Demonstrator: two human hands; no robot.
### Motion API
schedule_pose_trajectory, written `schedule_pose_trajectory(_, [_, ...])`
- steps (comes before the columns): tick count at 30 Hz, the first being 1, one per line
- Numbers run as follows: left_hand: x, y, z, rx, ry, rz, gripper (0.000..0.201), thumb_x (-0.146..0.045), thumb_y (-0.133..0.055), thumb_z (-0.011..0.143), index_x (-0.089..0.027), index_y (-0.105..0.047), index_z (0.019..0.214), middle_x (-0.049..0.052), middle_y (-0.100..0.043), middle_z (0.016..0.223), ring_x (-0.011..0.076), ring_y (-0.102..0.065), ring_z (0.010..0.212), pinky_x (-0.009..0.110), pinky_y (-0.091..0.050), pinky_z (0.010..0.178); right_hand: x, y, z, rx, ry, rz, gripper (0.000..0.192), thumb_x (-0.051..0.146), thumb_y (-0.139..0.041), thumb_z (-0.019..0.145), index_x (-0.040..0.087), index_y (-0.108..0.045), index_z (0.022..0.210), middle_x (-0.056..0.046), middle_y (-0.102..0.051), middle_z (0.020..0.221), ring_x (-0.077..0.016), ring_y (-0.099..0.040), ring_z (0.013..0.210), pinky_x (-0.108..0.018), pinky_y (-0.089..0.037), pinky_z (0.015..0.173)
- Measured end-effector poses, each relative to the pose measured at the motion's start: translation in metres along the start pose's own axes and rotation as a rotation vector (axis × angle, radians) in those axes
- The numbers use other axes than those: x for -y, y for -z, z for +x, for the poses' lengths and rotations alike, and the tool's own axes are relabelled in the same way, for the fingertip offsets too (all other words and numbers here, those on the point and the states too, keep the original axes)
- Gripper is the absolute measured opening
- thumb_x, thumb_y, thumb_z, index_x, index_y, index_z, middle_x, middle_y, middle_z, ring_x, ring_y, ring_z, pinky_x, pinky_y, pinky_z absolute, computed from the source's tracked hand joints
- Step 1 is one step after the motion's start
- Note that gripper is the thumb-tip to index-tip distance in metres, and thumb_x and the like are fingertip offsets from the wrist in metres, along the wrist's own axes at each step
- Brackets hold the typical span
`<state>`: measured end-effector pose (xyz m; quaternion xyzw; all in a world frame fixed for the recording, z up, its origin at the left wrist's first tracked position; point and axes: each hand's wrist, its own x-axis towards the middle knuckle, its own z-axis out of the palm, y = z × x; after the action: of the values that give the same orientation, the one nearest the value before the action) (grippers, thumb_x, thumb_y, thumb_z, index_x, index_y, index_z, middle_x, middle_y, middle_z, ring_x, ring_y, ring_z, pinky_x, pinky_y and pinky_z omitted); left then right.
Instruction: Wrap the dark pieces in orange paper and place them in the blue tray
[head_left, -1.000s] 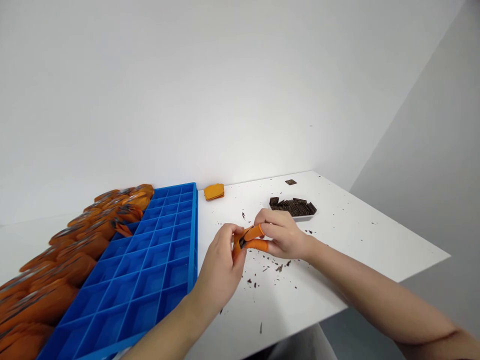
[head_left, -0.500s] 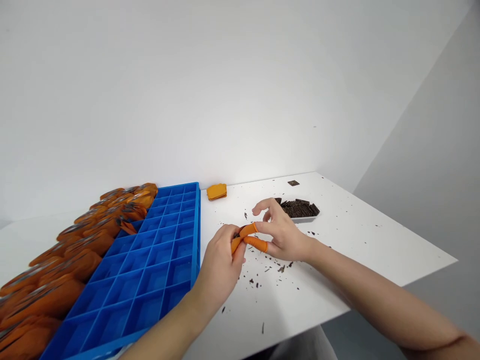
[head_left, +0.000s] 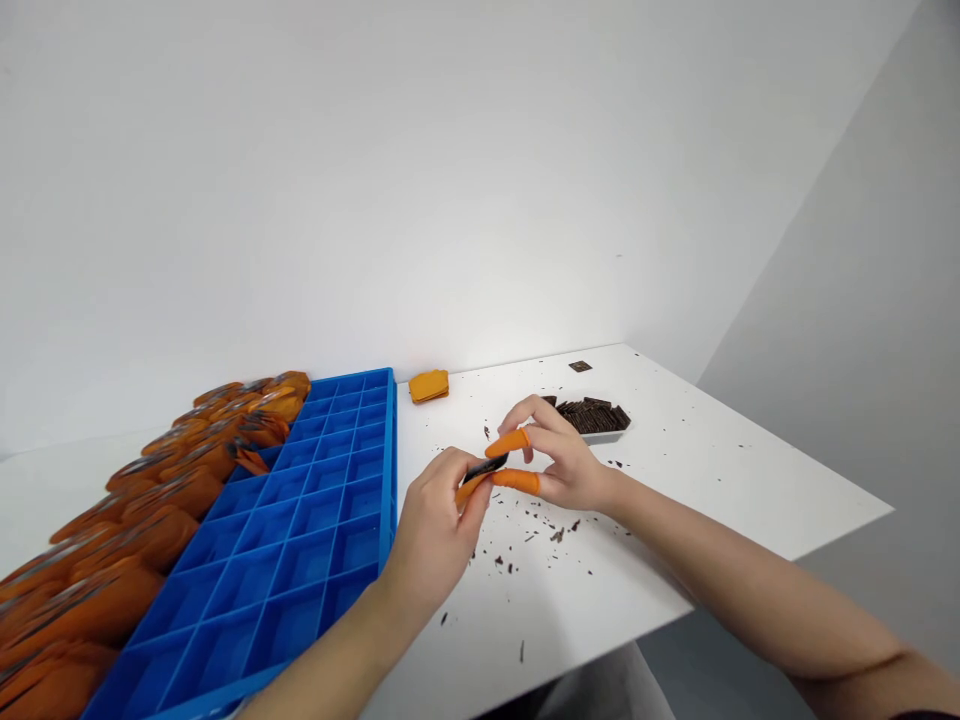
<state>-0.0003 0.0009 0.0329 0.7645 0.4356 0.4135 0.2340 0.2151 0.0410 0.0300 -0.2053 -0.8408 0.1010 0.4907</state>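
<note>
My left hand (head_left: 439,520) and my right hand (head_left: 564,462) meet above the white table (head_left: 675,500), both pinching a small thin dark piece (head_left: 480,468) between fingertips that wear orange finger cots. The piece is held level, a little above the tabletop. My right hand's other fingers are spread above it. A small white tray of dark square pieces (head_left: 592,415) lies just behind my right hand.
A blue compartment tray (head_left: 300,520) lies left of my hands, its cells bare. Many orange pieces (head_left: 135,510) are heaped along its left side. A small orange stack (head_left: 429,385) sits near the wall. One dark square (head_left: 580,366) lies at the back. Dark crumbs litter the table.
My right hand's fingers have opened and lifted slightly, and the dark piece now shows between the orange fingertips. Both hands stayed at the same spot.
</note>
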Motion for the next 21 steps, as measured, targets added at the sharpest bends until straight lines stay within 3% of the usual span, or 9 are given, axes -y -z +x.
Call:
schedule_pose_trajectory(5, [0.001, -0.003, -0.001, 0.01, -0.014, 0.01, 0.007, -0.024, -0.058, 0.098, -0.024, -0.064, 0.096, 0.001, -0.07, 0.092, 0.0196, -0.069, 0.081, 0.032, -0.051, 0.069, 0.001, 0.0, 0.003, 0.044, -0.046, 0.129, 0.008, 0.026, -0.075, 0.096, 0.023, -0.072, 0.102, -0.005, -0.057, 0.099, -0.0157, -0.056, 0.086, -0.026, -0.051, 0.058])
schedule_pose_trajectory(8, [0.001, -0.004, -0.001, 0.03, 0.001, 0.007, 0.007, -0.02, -0.058, 0.096, -0.023, -0.063, 0.093, 0.001, -0.07, 0.089, 0.0192, -0.067, 0.079, 0.032, -0.051, 0.069, 0.005, 0.004, 0.007, 0.136, -0.065, 0.13, 0.005, 0.025, -0.071, 0.097, 0.021, -0.069, 0.099, -0.005, -0.057, 0.096, -0.0143, -0.053, 0.08, -0.026, -0.049, 0.058])
schedule_pose_trajectory(12, [0.003, -0.006, -0.002, 0.062, 0.023, 0.012, 0.008, -0.02, -0.058, 0.096, -0.023, -0.061, 0.09, 0.002, -0.069, 0.088, 0.0205, -0.066, 0.08, 0.034, -0.052, 0.072, 0.01, 0.011, 0.013, 0.226, -0.046, 0.077, 0.007, 0.027, -0.067, 0.099, 0.021, -0.066, 0.097, -0.005, -0.058, 0.098, -0.0142, -0.055, 0.08, -0.031, -0.053, 0.071])
schedule_pose_trajectory(15, [0.005, -0.009, -0.004, 0.072, 0.04, 0.041, 0.002, -0.025, -0.06, 0.096, -0.023, -0.059, 0.097, 0.005, -0.071, 0.1, 0.024, -0.068, 0.091, 0.038, -0.054, 0.08, 0.011, 0.019, 0.017, 0.278, -0.045, 0.042, 0.007, 0.028, -0.064, 0.102, 0.022, -0.066, 0.098, -0.005, -0.06, 0.097, -0.0145, -0.057, 0.081, -0.031, -0.053, 0.072])
schedule_pose_trajectory(18, [0.007, -0.011, -0.009, 0.073, 0.099, 0.081, 0.025, -0.031, -0.064, 0.095, -0.022, -0.053, 0.115, 0.01, -0.069, 0.114, 0.0281, -0.069, 0.102, 0.042, -0.055, 0.084, 0.007, 0.029, 0.02, 0.232, -0.096, -0.004, 0.007, 0.03, -0.063, 0.103, 0.025, -0.066, 0.097, -0.003, -0.062, 0.091, -0.0147, -0.057, 0.077, -0.029, -0.048, 0.061])
schedule_pose_trajectory(21, [0.006, -0.013, -0.013, 0.054, 0.171, 0.162, 0.039, -0.035, -0.064, 0.095, -0.02, -0.045, 0.126, 0.012, -0.068, 0.111, 0.0305, -0.07, 0.1, 0.041, -0.054, 0.078, -0.005, 0.031, 0.025, 0.068, -0.208, -0.035, 0.013, 0.035, -0.062, 0.103, 0.026, -0.062, 0.095, -0.003, -0.062, 0.088, -0.0146, -0.055, 0.071, -0.029, -0.044, 0.054])
